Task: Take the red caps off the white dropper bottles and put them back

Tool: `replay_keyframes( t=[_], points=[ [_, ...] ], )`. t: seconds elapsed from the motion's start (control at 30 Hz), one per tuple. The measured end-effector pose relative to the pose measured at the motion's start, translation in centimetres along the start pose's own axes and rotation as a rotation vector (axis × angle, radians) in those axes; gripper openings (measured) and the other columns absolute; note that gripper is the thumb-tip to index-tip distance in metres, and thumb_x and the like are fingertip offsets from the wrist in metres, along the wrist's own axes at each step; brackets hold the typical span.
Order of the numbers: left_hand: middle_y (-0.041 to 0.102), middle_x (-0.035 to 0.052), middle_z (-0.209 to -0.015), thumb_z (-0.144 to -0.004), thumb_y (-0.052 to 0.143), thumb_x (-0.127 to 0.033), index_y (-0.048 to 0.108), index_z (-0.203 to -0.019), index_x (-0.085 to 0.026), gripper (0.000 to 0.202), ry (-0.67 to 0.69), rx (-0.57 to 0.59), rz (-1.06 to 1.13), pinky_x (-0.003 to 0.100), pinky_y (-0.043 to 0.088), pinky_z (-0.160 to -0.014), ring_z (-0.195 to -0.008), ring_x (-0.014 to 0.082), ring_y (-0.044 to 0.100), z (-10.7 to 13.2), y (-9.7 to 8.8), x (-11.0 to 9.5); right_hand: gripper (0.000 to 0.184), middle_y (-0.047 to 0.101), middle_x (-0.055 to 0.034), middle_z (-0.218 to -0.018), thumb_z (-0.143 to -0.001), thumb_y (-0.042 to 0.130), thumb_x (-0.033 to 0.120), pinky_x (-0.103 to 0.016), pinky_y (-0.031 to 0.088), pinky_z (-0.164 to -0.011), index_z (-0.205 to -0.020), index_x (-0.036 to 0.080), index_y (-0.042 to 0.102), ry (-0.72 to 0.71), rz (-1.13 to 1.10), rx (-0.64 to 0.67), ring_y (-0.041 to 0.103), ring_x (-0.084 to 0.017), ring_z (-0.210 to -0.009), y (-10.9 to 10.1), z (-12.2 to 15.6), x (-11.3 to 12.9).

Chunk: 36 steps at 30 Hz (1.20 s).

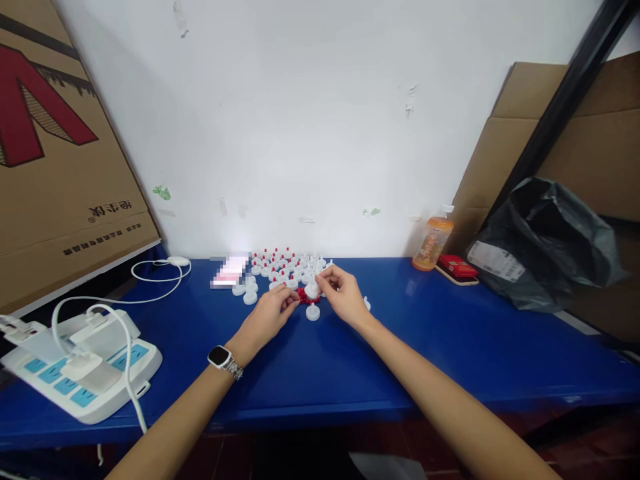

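Observation:
Both my hands meet over a blue table near the wall. My right hand pinches a small white cap-like part between its fingertips. My left hand, with a watch on its wrist, has its fingers curled and pinched just left of that part, above a small pile of red pieces; what it holds is too small to make out. Another white part lies on the table just below the hands. Several white parts with red tips stand grouped behind the hands.
A white power strip with plugged chargers and cables sits at the front left. An orange drink bottle, a red box and a black plastic bag stand at the back right. Cardboard boxes lean at both sides.

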<state>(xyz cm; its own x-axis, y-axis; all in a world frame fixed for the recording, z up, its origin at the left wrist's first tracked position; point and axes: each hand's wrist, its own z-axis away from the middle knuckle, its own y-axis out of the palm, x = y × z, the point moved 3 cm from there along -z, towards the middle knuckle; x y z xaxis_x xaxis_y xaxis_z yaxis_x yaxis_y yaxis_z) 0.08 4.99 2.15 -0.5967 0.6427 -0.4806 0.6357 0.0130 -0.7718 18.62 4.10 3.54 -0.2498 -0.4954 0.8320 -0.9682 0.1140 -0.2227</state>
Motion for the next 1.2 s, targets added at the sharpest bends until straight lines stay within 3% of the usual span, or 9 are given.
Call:
replay_keyframes(
  t=[0.2,0.37,0.53,0.73,0.87,0.97,1.1,1.2],
  points=[
    [0.064,0.0066,-0.093,-0.096,0.050,-0.029,0.070,-0.101,-0.020,0.022,0.002,-0.025,-0.047,0.034,0.047,-0.076,-0.080,0.0201,0.061,-1.6,-0.7,0.2,0.025,0.065,-0.0007,-0.066,-0.089,0.059,0.044,-0.027,0.044,-0.059,-0.081,0.020,0.060,0.015,0.016,-0.004,0.059,-0.014,-0.060,-0.3,-0.1,0.0],
    [0.064,0.0040,-0.087,-0.097,0.048,-0.030,0.066,-0.104,-0.019,0.023,-0.059,-0.094,-0.020,0.031,0.047,-0.072,-0.072,0.0168,0.058,1.2,-2.3,1.7,0.025,0.066,-0.0016,-0.067,-0.088,0.061,0.044,-0.027,0.045,-0.059,-0.080,0.020,0.061,0.028,0.002,0.004,0.059,-0.015,-0.061,-0.2,0.0,-0.4],
    [0.064,0.0025,-0.086,-0.094,0.050,-0.028,0.065,-0.096,-0.020,0.017,-0.138,0.004,0.014,0.028,0.045,-0.067,-0.071,0.0154,0.057,3.7,-3.0,2.4,0.025,0.066,-0.0022,-0.070,-0.086,0.062,0.042,-0.026,0.044,-0.058,-0.082,0.018,0.064,0.026,0.012,0.032,0.057,-0.014,-0.060,1.0,-1.0,-0.1],
    [0.062,0.0017,-0.083,-0.092,0.050,-0.025,0.063,-0.089,-0.020,0.014,-0.163,0.053,0.034,0.028,0.044,-0.068,-0.071,0.0152,0.056,4.5,-2.9,2.9,0.016,0.071,-0.0021,-0.077,-0.086,0.059,0.028,-0.025,0.045,-0.064,-0.086,0.017,0.070,-0.151,0.219,0.179,0.060,-0.013,-0.067,5.8,-6.6,2.1],
    [0.059,0.0032,-0.087,-0.092,0.047,-0.021,0.060,-0.088,-0.021,0.014,-0.157,0.030,-0.079,0.031,0.045,-0.075,-0.080,0.0180,0.056,5.6,-3.7,3.4,0.016,0.073,-0.0049,-0.082,-0.085,0.057,0.021,-0.025,0.044,-0.068,-0.088,0.015,0.072,-0.201,0.453,0.399,0.064,-0.016,-0.074,10.3,-10.2,1.7],
    [0.058,0.0044,-0.089,-0.091,0.045,-0.020,0.057,-0.088,-0.021,0.012,-0.150,0.018,-0.140,0.034,0.045,-0.078,-0.086,0.0202,0.055,6.1,-4.2,3.6,0.016,0.074,-0.0063,-0.087,-0.084,0.057,0.018,-0.027,0.043,-0.073,-0.087,0.016,0.072,-0.228,0.722,0.523,0.065,-0.019,-0.080,12.8,-11.4,0.9],
    [0.059,0.0043,-0.088,-0.089,0.047,-0.019,0.057,-0.086,-0.020,0.011,-0.167,0.021,-0.117,0.033,0.045,-0.077,-0.084,0.0199,0.056,6.1,-4.1,4.0,0.015,0.074,-0.0080,-0.091,-0.082,0.058,0.016,-0.031,0.040,-0.080,-0.088,0.017,0.072,-0.222,0.906,0.619,0.065,-0.023,-0.089,14.3,-11.7,0.1],
    [0.060,0.0036,-0.084,-0.087,0.049,-0.018,0.058,-0.084,-0.020,0.010,-0.195,-0.009,-0.089,0.032,0.045,-0.074,-0.080,0.0187,0.057,6.1,-4.1,4.5,0.020,0.073,-0.0079,-0.094,-0.084,0.060,0.023,-0.033,0.038,-0.084,-0.099,0.018,0.071,-0.254,0.901,0.596,0.063,-0.024,-0.093,14.3,-11.3,0.6]
  ],
)
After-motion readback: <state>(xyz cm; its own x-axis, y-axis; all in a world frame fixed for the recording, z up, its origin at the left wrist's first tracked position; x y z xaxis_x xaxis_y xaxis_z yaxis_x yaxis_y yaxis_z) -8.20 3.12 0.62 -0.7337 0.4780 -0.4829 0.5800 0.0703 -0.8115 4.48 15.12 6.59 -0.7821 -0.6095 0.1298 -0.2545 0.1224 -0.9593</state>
